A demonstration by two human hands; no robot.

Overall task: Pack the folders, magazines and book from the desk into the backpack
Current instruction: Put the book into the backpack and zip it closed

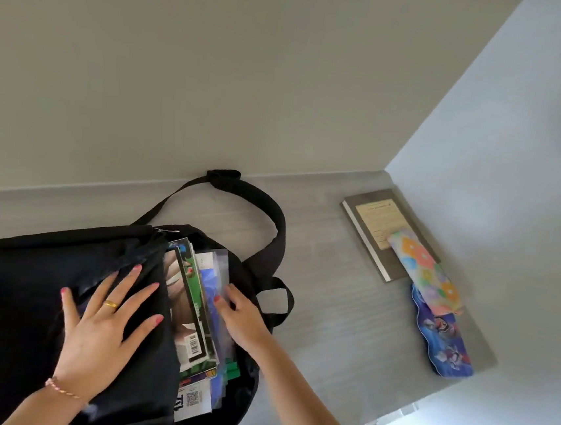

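At about eight o'clock in my view lies the black fabric backpack (25, 290), flat on the pale grey wood-grain desk (332, 303), its mouth open toward three o'clock. My left hand (103, 325) rests on the bag's top panel, fingers straight and spread, palm pressing the cloth down. Just to its right, at roughly six o'clock, the glossy magazines with green and white covers (191, 310) stand packed in the opening, and beside them the clear plastic folders (215, 274) with blue sheets inside. My right hand (242, 315) reaches into the mouth with its fingers curled on the edge of the folders. A black strap (271, 218) loops behind the bag toward twelve o'clock. Over at two o'clock, well apart from the bag, the grey hardcover book (376, 235) lies on the desk, a flower-patterned pouch (424, 270) overlapping its near corner and a blue printed pouch (441, 341) beneath that.
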